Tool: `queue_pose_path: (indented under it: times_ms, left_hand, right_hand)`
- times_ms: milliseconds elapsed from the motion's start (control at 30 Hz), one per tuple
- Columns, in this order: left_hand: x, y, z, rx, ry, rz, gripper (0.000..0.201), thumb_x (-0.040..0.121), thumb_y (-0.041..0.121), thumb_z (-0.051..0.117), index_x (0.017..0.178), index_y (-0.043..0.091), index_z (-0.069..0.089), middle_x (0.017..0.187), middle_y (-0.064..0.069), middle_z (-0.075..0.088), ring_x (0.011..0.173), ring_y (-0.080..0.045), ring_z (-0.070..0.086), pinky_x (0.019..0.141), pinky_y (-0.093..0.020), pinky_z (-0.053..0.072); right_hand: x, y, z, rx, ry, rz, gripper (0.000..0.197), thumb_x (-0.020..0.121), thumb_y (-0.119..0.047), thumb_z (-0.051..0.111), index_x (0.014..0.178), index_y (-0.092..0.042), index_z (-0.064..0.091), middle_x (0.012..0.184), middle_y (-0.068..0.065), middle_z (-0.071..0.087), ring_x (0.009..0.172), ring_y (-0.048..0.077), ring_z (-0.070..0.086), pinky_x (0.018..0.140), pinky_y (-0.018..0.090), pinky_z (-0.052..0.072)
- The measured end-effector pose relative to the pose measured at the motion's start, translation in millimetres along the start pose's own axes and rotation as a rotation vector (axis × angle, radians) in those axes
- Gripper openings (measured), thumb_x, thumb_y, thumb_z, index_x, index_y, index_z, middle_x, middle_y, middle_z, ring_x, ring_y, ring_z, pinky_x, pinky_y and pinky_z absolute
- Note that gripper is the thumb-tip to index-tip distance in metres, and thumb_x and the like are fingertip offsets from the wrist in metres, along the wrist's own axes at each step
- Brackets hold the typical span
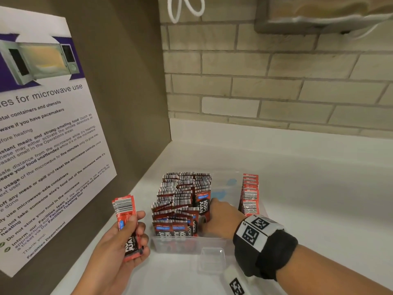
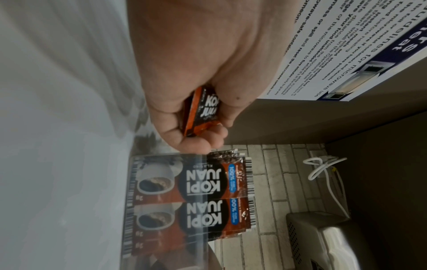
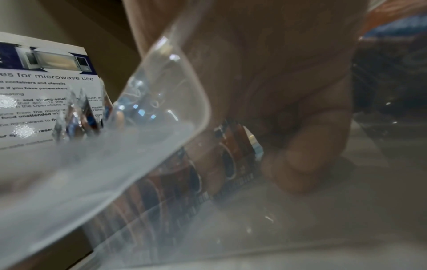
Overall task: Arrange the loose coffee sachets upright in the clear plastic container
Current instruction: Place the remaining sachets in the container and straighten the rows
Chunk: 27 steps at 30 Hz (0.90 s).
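Note:
The clear plastic container stands on the white counter. Its left half is packed with upright red-and-black coffee sachets, and a thinner row of sachets leans on its right wall. My right hand is down inside the container, resting against the right face of the packed sachets. In the right wrist view its fingers bend down to the container floor beside the sachets. My left hand holds a small stack of sachets upright, just left of the container. The left wrist view shows that stack gripped in the fingers.
A microwave-use poster hangs on the brown side wall to the left. The brick back wall rises behind the counter. A small clear plastic piece lies in front of the container. A metal dispenser hangs at top right.

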<state>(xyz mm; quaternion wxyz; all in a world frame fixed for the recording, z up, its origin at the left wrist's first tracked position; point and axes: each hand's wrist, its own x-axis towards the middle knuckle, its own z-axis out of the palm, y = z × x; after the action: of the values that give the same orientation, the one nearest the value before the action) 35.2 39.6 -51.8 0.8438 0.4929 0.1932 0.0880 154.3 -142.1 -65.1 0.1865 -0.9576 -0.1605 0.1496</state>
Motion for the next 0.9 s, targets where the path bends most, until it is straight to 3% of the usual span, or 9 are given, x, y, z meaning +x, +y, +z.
queue_pose_path:
  times_ms: [300, 400, 467, 567, 633, 700, 800, 900]
  left_hand:
    - [0.2, 3.8, -1.1, -0.001, 0.010, 0.005, 0.020, 0.088, 0.023, 0.052, 0.097, 0.010, 0.063, 0.058, -0.001, 0.047, 0.042, -0.011, 0.045, 0.040, -0.023, 0.042]
    - [-0.5, 9.2, -1.2, -0.003, 0.012, 0.010, 0.021, 0.087, 0.024, 0.052, 0.098, 0.010, 0.062, 0.057, 0.001, 0.047, 0.041, -0.010, 0.044, 0.039, -0.022, 0.041]
    - [-0.5, 13.0, -1.2, 0.000, 0.007, 0.013, 0.025, 0.081, 0.026, 0.055, 0.099, 0.010, 0.062, 0.058, 0.001, 0.047, 0.041, -0.009, 0.044, 0.039, -0.021, 0.041]
    - [-0.1, 19.3, -1.5, 0.001, 0.002, 0.030, 0.029, 0.078, 0.029, 0.057, 0.100, 0.011, 0.062, 0.060, 0.002, 0.046, 0.043, -0.009, 0.044, 0.039, -0.021, 0.041]
    - [-0.4, 24.0, -1.6, -0.030, -0.023, 0.037, 0.028, 0.079, 0.031, 0.058, 0.099, 0.011, 0.062, 0.061, 0.001, 0.046, 0.045, -0.009, 0.044, 0.039, -0.021, 0.041]
    - [-0.6, 30.6, -1.1, -0.094, -0.089, 0.029, 0.043, 0.063, 0.034, 0.072, 0.097, 0.010, 0.065, 0.064, -0.001, 0.049, 0.047, -0.012, 0.047, 0.041, -0.023, 0.044]
    - [-0.7, 41.2, 1.3, -0.114, -0.161, 0.062, 0.072, 0.026, 0.031, 0.086, 0.093, 0.010, 0.075, 0.075, -0.008, 0.061, 0.057, -0.019, 0.061, 0.050, -0.031, 0.054]
    - [-1.0, 49.4, 12.4, -0.110, -0.207, 0.074, 0.079, 0.025, 0.030, 0.091, 0.099, 0.009, 0.074, 0.098, -0.013, 0.071, 0.089, -0.028, 0.071, 0.068, -0.042, 0.060]
  right_hand:
    - [-10.5, 1.5, -12.1, 0.115, -0.045, -0.112, 0.058, 0.072, -0.039, 0.074, 0.119, -0.016, 0.048, 0.113, 0.002, 0.060, 0.103, 0.019, 0.060, 0.090, 0.035, 0.051]
    - [-16.5, 2.0, -22.3, 0.133, -0.065, -0.121, 0.063, 0.071, -0.033, 0.078, 0.122, -0.015, 0.045, 0.117, 0.002, 0.057, 0.107, 0.019, 0.058, 0.091, 0.031, 0.048]
    - [-19.3, 3.6, -31.1, 0.165, -0.085, -0.074, 0.072, 0.068, -0.032, 0.081, 0.124, -0.013, 0.040, 0.115, 0.001, 0.056, 0.106, 0.018, 0.057, 0.084, 0.028, 0.049]
    - [-22.6, 4.8, -46.2, 0.317, -0.119, 0.006, 0.081, 0.067, -0.031, 0.083, 0.127, -0.012, 0.031, 0.097, -0.004, 0.051, 0.078, 0.012, 0.058, 0.054, 0.020, 0.049]
    - [-25.3, 5.4, -57.2, 0.369, -0.103, 0.004, 0.084, 0.068, -0.034, 0.082, 0.129, -0.013, 0.029, 0.085, -0.006, 0.048, 0.065, 0.007, 0.053, 0.044, 0.016, 0.042]
    - [-30.3, 4.9, -69.7, 0.374, -0.031, -0.031, 0.083, 0.066, -0.042, 0.081, 0.126, -0.015, 0.030, 0.078, -0.009, 0.045, 0.063, 0.005, 0.050, 0.048, 0.016, 0.040]
    - [-42.4, -2.4, -87.7, 0.398, 0.149, -0.101, 0.065, 0.069, -0.051, 0.073, 0.116, -0.023, 0.036, 0.079, -0.002, 0.057, 0.067, 0.009, 0.057, 0.058, 0.022, 0.041]
    - [-54.8, -15.5, -92.2, 0.603, 0.348, -0.234, 0.036, 0.076, -0.046, 0.067, 0.102, -0.029, 0.049, 0.077, -0.004, 0.061, 0.068, 0.011, 0.059, 0.068, 0.028, 0.046]
